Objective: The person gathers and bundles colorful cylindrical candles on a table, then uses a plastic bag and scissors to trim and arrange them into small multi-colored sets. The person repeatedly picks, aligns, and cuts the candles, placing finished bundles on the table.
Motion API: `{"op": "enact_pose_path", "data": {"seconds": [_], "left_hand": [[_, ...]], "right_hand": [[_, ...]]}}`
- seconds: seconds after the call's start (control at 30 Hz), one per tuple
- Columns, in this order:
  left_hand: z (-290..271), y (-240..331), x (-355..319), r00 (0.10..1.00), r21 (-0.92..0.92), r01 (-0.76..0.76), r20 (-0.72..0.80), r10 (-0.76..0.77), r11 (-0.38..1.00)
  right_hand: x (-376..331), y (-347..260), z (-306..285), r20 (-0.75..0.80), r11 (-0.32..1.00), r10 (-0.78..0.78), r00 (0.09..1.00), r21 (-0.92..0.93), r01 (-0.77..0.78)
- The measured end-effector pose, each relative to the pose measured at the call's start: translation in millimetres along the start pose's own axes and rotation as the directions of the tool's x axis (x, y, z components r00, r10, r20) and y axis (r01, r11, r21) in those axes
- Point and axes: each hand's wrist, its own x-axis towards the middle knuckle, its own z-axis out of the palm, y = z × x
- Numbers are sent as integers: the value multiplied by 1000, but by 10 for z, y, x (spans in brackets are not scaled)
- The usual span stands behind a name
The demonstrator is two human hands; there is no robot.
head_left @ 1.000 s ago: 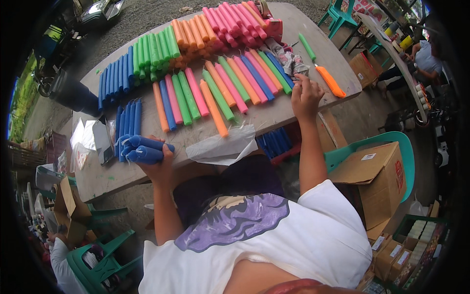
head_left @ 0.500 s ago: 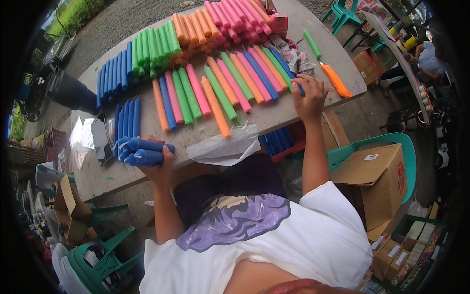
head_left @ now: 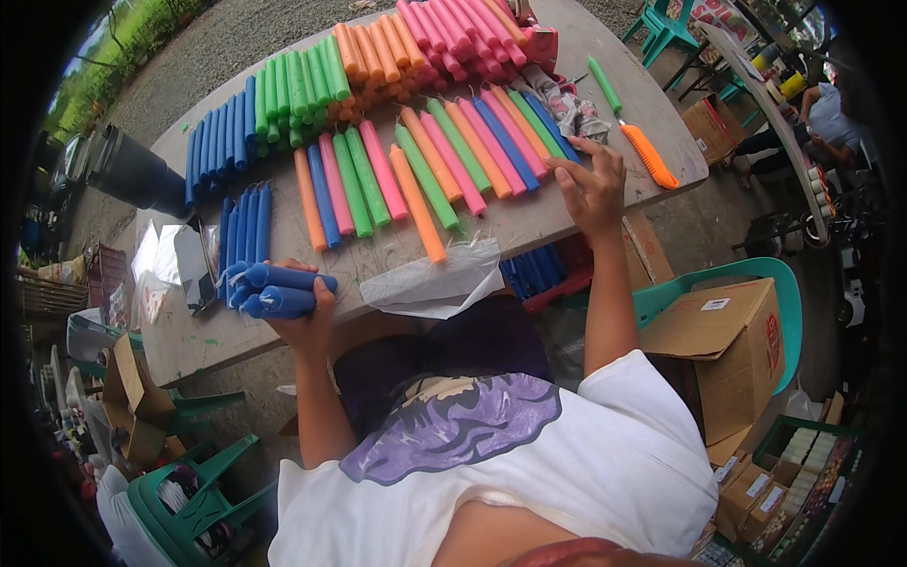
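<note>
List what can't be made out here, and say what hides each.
Head view, blue bundle: exact count unclear; front candles and the left hand cover the others.
Head view, right hand: contact with the blue candle at the row's end is too small to judge.
Head view, red crate: partly hidden by the tabletop.
Head view, cardboard box: contents hidden by its flap.

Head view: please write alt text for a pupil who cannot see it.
A person's left hand holds a bundle of blue candles at the near edge of a table, while the right hand is beside the right end of a row of multicoloured candles. Behind are stacks of blue, green, orange and pink candles.
</note>
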Motion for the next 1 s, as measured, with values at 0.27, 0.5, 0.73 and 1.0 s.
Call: {"op": "enact_pose_path", "data": {"seconds": [0.27,0.5,0.73,1.0], "left_hand": [[6,-20,-14,1000,-35,18,-23,-19,999],[14,-12,-4,999,-38,26,-30,-27,999],[-7,-39,-1,1000,5,18,-10,-18,1000],[-8,-59,-9,1000,-15,10,-22,-10,1000]], "right_hand": [[5,-8,8,2,999,36,999,17,-36],[8,-17,-1,31,1000,-20,999,-10,20],[6,-10,-20,92,997,-78,993,-5,79],[9,-22,-12,68,998,-64,996,10,64]]}}
